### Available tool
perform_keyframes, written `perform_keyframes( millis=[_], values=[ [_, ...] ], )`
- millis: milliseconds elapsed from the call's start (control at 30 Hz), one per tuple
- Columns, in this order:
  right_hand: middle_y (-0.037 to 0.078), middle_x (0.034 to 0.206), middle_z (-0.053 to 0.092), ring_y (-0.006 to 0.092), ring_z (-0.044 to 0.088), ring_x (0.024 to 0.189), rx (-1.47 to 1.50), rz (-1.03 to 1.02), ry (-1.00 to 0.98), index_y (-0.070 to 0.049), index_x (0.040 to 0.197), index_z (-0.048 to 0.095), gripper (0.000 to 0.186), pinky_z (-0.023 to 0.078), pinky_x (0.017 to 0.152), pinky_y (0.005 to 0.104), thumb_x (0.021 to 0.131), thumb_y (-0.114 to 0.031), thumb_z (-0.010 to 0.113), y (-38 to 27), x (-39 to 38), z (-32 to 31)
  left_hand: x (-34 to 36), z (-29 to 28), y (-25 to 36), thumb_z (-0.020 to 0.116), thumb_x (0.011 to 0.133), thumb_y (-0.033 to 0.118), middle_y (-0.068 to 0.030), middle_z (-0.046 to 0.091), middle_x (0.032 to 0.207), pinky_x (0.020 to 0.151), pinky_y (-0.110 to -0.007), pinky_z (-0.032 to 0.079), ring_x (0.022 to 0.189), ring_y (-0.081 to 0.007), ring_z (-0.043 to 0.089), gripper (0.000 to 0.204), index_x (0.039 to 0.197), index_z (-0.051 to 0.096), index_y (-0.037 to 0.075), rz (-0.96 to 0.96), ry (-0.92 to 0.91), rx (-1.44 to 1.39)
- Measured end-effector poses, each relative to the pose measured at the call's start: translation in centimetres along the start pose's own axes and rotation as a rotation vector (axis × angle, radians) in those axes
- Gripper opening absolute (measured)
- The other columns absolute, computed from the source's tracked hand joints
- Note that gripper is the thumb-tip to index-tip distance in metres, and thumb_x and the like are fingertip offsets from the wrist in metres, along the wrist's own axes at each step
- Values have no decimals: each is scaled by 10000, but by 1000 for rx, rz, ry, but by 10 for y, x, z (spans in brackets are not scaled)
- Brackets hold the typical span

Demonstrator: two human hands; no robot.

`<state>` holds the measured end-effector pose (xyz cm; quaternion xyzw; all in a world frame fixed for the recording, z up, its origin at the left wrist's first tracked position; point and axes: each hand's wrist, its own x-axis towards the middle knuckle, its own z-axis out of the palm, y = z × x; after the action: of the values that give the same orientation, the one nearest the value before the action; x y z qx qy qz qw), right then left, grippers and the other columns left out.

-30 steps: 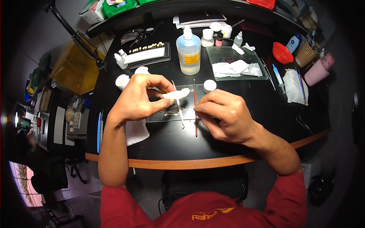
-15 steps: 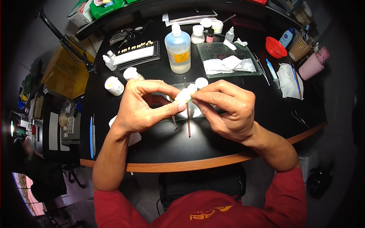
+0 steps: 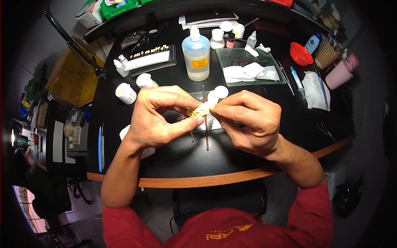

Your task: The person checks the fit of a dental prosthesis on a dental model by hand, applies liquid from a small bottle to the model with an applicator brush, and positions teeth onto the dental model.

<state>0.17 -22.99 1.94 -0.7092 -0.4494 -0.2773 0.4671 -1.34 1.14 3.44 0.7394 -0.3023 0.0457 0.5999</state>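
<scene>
A pale yellow, tooth-shaped piece like a dental model [image 3: 199, 111] is in my left hand [image 3: 155, 120], between the thumb and the fingers. At its right end, the thumb and fingertips of my right hand [image 3: 252, 120] are pinched together; whether they hold a small part or just the model's edge is hidden. Below both hands a thin paintbrush with a reddish-brown handle [image 3: 207, 138] lies across a small glass plate [image 3: 188, 95]. A round white lid or dish [image 3: 221, 91] is just beyond my right fingertips.
Two white jars [image 3: 125, 94] stand left, near a tooth shade rack [image 3: 149, 58]. A large clear bottle [image 3: 196, 56] is ahead. Tissues lie on a glass slab [image 3: 248, 56] to the right, with a red bowl [image 3: 301, 54], a syringe [image 3: 297, 80] and tweezers [image 3: 325, 130] further right.
The model has turned in my left hand and now shows a yellower side. Both hands stay close together, and my right fingers remain pinched at its edge.
</scene>
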Motion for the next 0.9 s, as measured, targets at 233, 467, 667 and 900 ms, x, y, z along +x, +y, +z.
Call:
perform_keyframes(
  millis=[233,467,667,900],
  values=[
    [62,858,717,209,681,686,-38,-55,7,-62,971,802,315,534,583,312,683,67,809,1,0,1,5,-4,-9,824,715,-103,-144,787,921,802,-319,601,862,-206,748,246,947,811,-20,213,-3,100],
    [68,851,716,213,682,688,-31,-56,1,-46,961,789,304,532,582,315,684,77,812,0,0,0,5,-3,-11,819,737,-107,-144,786,956,808,-306,610,874,-194,751,245,968,805,-25,215,-16,67],
    [81,842,714,223,695,702,-16,-31,16,-30,965,781,304,546,598,321,684,80,815,0,0,1,0,0,-8,797,820,-86,-156,766,1043,837,-277,630,928,-171,752,245,1062,776,-56,22,-11,-61],
    [89,846,716,227,697,708,-32,-28,-2,-25,963,780,300,550,603,320,683,73,821,-2,0,0,-1,2,-4,783,840,-68,-145,769,1030,826,-288,634,930,-171,750,224,1063,775,-54,-26,-6,-58]
  ],
)
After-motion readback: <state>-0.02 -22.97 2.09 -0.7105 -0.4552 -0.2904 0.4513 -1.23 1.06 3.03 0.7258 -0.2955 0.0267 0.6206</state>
